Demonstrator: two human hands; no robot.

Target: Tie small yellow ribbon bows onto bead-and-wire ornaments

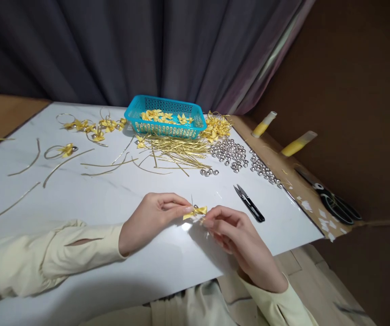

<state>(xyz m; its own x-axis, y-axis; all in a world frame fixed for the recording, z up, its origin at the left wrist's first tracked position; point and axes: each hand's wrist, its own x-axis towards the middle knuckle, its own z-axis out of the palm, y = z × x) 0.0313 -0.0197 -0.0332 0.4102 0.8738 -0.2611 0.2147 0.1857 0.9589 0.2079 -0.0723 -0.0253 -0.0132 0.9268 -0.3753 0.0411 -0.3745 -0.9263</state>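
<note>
Between my two hands, above the white tabletop, is a small yellow ribbon bow [200, 210] with a silver bead [195, 207] at its top and a thin needle-like piece standing up beside it. My left hand [159, 215] pinches the bow's left side between thumb and fingertips. At the bow's right, my right hand [237, 233] has thumb and index finger pressed together; what they hold is too small to make out. Black thread snips [249, 203] lie to the right of my right hand.
A blue basket [132, 118] holds yellow bows. Before it lie gold cords [178, 149], with silver beads [230, 151] at their right. Finished-looking bows on cord loops [68, 150] are at left. Black scissors [337, 206] and two yellow tubes [298, 144] are at the right edge.
</note>
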